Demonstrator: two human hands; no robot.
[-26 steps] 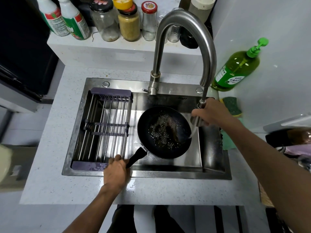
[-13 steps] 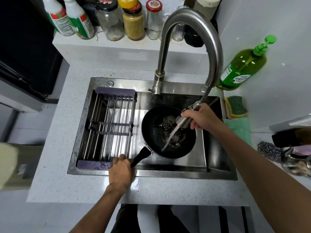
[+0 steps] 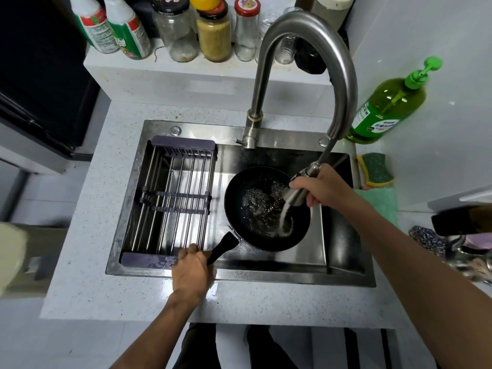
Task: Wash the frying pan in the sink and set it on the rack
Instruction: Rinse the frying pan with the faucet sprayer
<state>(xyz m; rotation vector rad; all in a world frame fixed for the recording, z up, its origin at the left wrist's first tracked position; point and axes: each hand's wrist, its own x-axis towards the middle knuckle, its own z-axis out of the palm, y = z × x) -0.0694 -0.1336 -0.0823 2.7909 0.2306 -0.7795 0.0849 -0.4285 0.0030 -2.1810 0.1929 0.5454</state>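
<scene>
Two hands engaged: left hand [image 3: 192, 271] fingers curl round the handle of the black round frying pan [image 3: 267, 209], mid-frame in the steel sink [image 3: 343, 243]; right hand [image 3: 323, 188] grips the spray head [image 3: 298, 191]. Judged rigid, heavy, slippery wet; handle is the hold.

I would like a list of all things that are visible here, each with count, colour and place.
frying pan: 1, black, in the sink, water running into it
sink: 1, steel, set in the counter
rack: 1, steel bars with purple ends, over the sink's left part
faucet: 1, steel, behind the sink
spray head: 1, steel, pulled out over the pan
soap bottle: 1, green, right of the faucet
sponge: 1, green and yellow, right of the sink
cloth: 1, green, below the sponge
jars and bottles: several, mixed colours, back ledge
left hand: grips the pan handle
right hand: holds the spray head
</scene>
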